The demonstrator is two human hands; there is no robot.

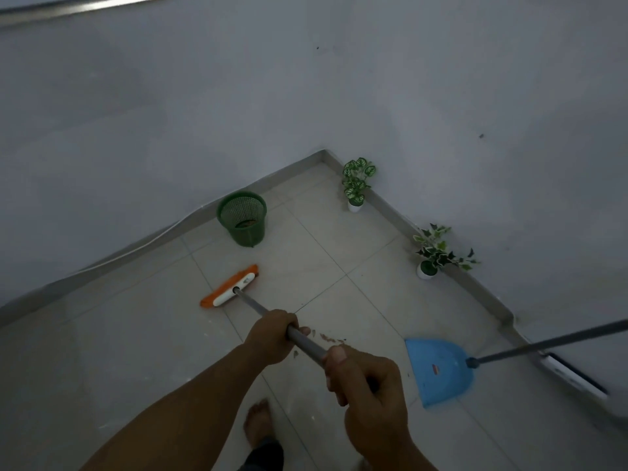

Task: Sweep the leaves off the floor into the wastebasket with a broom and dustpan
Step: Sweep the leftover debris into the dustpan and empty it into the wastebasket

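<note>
Gripping the broom point(238, 290), both hands' fingers point(272, 326); wastebasket point(242, 217) holds brownish debris.

No text, number, brand or sign can be read anywhere in the view. The blue dustpan point(441, 368), lying on the floor tiles near the right-hand wall, carries a small red mark on its pan just below the handle socket; it is too small and blurred to tell whether it is lettering or a logo. The white back of the orange broom head point(231, 286) bears a faint grey mark beside the handle joint, likewise illegible. The green wastebasket point(243, 217) near the left-hand wall shows no visible marking.
</note>
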